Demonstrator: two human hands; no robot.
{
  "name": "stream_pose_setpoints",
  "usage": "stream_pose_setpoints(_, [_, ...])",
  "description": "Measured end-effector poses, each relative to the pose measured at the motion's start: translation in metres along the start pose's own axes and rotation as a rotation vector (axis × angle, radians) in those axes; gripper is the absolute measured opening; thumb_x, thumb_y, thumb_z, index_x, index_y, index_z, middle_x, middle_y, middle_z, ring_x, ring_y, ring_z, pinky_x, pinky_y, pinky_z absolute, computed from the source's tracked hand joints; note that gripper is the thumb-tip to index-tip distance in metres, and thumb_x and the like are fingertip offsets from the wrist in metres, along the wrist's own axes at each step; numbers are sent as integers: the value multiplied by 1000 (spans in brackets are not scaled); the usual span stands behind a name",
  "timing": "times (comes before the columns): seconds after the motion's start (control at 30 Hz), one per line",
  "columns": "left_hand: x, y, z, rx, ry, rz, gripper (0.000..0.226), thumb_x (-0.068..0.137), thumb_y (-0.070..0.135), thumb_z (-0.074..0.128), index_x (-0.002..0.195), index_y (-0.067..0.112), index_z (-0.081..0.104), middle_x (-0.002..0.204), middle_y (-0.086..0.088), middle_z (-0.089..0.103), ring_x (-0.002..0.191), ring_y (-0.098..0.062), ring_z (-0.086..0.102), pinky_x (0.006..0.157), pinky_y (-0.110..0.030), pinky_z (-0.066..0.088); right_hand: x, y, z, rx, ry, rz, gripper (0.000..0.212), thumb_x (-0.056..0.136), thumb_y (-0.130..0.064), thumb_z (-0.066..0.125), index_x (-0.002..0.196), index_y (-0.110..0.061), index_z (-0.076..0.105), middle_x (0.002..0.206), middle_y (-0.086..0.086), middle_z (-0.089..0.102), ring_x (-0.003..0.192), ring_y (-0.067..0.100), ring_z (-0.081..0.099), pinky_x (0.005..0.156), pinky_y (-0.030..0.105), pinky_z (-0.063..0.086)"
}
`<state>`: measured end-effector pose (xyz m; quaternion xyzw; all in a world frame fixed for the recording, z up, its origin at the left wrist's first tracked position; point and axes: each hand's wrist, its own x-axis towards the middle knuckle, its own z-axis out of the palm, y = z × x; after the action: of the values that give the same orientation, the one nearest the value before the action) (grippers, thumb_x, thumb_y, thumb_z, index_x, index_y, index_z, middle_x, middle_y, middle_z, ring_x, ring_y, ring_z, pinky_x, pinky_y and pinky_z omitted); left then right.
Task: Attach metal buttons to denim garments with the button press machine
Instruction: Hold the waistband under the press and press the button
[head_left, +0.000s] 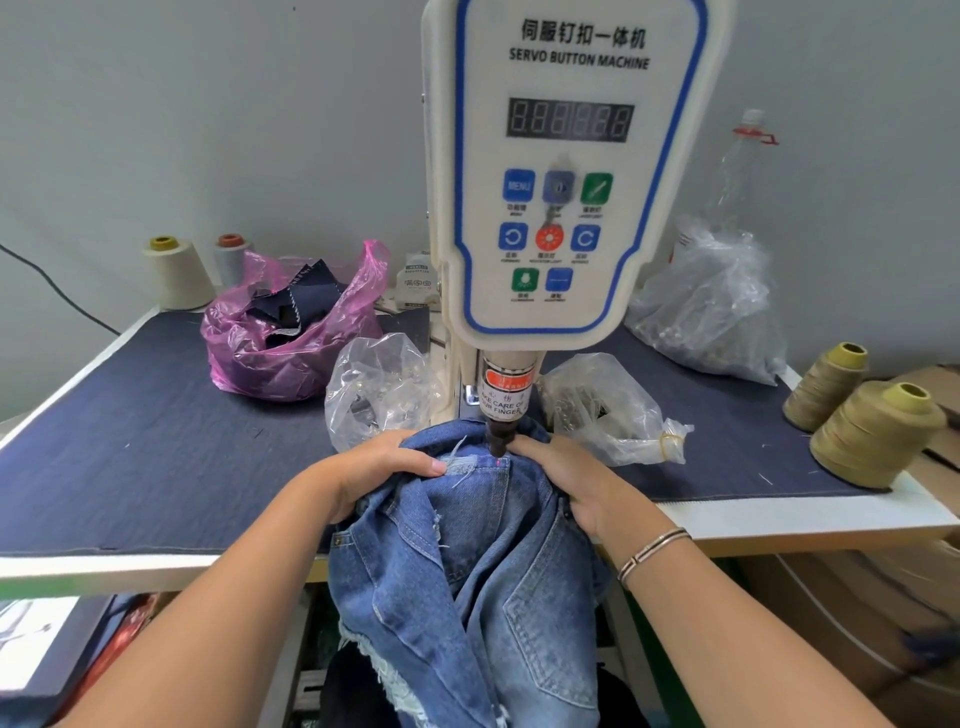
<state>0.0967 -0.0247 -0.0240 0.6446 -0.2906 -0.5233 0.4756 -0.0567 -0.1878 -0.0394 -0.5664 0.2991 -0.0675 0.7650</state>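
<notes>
A blue denim garment (467, 540) with frayed hems is draped over the front edge of the table, its waistband up under the punch (497, 436) of the cream servo button machine (561, 171). A small red light spot shows on the waistband right below the punch. My left hand (382, 470) grips the bunched denim on the left of the punch, thumb lying on top. My right hand (563, 480) holds the waistband on the right, fingertips close beside the punch. No button is visible under the punch.
Two clear plastic bags (382, 395) of metal parts flank the machine column, a bigger one (711, 306) sits back right. A pink bag (291, 332) of dark fabric scraps is back left. Olive thread cones (872, 436) stand right, pale cones (179, 273) back left.
</notes>
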Motion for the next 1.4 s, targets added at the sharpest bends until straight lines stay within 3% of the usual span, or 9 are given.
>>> stream_pose_setpoints(0.23, [-1, -1, 0, -38, -2, -4, 40, 65, 20, 69, 105, 18, 68, 94, -13, 74, 78, -24, 72, 63, -31, 58, 1, 2, -1, -5, 9, -3, 26, 81, -26, 72, 102, -10, 71, 98, 13, 74, 92, 26, 70, 84, 33, 55])
stream_pose_setpoints(0.43, [1, -1, -2, -30, -1, -8, 38, 65, 20, 69, 103, 20, 70, 97, -14, 74, 81, -25, 72, 65, -31, 57, 0, 1, -2, -8, -7, -5, 27, 81, -28, 73, 102, -11, 72, 98, 12, 74, 91, 24, 71, 76, 30, 55])
stream_pose_setpoints(0.57, [0, -1, -2, -43, -6, -13, 31, 66, 20, 70, 96, 24, 74, 96, -13, 74, 80, -25, 73, 63, -31, 57, 0, 0, -3, 17, -35, 19, 35, 79, -31, 74, 108, -11, 71, 104, 14, 72, 98, 27, 69, 91, 38, 53])
stream_pose_setpoints(0.7, [0, -2, -2, -35, -3, -2, 31, 66, 21, 70, 97, 25, 73, 100, -14, 74, 83, -26, 72, 65, -32, 58, 0, -2, -4, -13, 34, 54, 30, 80, -50, 67, 97, -25, 73, 95, -1, 75, 90, 13, 71, 81, 29, 51])
stream_pose_setpoints(0.8, [0, -2, -2, -30, 3, 1, 36, 66, 22, 70, 102, 22, 71, 101, -14, 74, 84, -26, 72, 65, -32, 57, 1, -2, -4, -58, 76, 38, 25, 86, -49, 62, 90, -26, 70, 84, -8, 75, 80, 7, 70, 69, 25, 49])
stream_pose_setpoints(1.03, [1, -4, -3, -11, 7, 3, 43, 66, 23, 70, 109, 19, 68, 104, -15, 73, 88, -29, 71, 71, -34, 58, 3, -1, -4, -74, 98, 41, 24, 87, -49, 60, 91, -26, 68, 83, -10, 73, 87, 8, 66, 70, 25, 48])
stream_pose_setpoints(1.17, [3, -5, -4, -33, -3, -4, 42, 67, 21, 70, 108, 19, 68, 103, -15, 73, 87, -28, 71, 70, -34, 57, 5, 0, -5, -67, 84, 47, 32, 88, -48, 60, 102, -21, 69, 94, -2, 75, 93, 13, 69, 83, 28, 52])
stream_pose_setpoints(1.27, [4, -6, -4, -28, -6, -2, 40, 66, 21, 71, 106, 20, 69, 103, -16, 73, 87, -28, 71, 69, -33, 57, 3, 0, -5, -87, 80, 37, 32, 88, -50, 59, 99, -22, 70, 86, -7, 75, 83, 6, 70, 70, 21, 52])
stream_pose_setpoints(1.4, [5, -6, -5, -29, -9, -7, 43, 66, 21, 71, 108, 19, 68, 105, -16, 72, 89, -29, 71, 70, -34, 57, 5, 0, -5, -69, 86, 54, 35, 88, -48, 60, 103, -19, 70, 99, 3, 74, 98, 20, 68, 92, 35, 50])
